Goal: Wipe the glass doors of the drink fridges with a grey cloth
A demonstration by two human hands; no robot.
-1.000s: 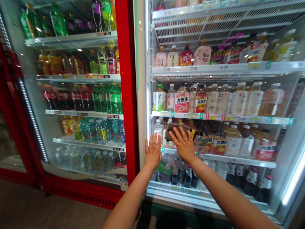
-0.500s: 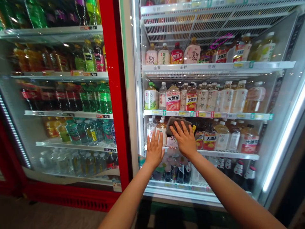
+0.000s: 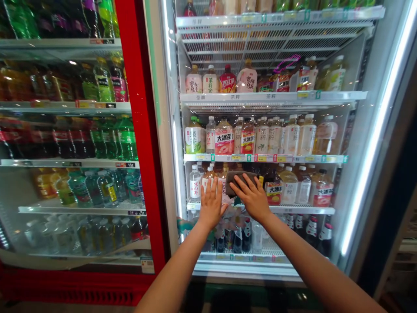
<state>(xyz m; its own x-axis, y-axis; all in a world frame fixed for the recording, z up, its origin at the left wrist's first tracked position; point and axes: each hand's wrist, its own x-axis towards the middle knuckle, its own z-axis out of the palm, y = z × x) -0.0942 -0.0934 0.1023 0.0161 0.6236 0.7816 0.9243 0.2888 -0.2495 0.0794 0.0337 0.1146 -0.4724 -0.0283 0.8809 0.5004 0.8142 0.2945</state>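
Note:
A folded grey-brown cloth [image 3: 232, 177] lies against the glass door of the lit fridge, in front of the bottles on its second-lowest shelf. My right hand [image 3: 252, 195] presses flat on the cloth with its fingers spread. Left of it, my left hand [image 3: 211, 204] rests with outstretched fingers on or just before the glass and holds nothing. Part of the cloth is hidden under my right fingers. Through the glass, bottled teas such as a pink-labelled bottle [image 3: 224, 138] stand on the shelf above.
To the left stands a second fridge with a red frame [image 3: 143, 130] and shelves of coloured drinks. A vertical light strip [image 3: 371, 143] runs down the right side of the lit fridge. Dark shelving is partly visible at the far right.
The view has shifted right, so the fridges appear further left. Against the bottles, both hands and the cloth have moved rightward over the glass; the hands' poses are nearly the same.

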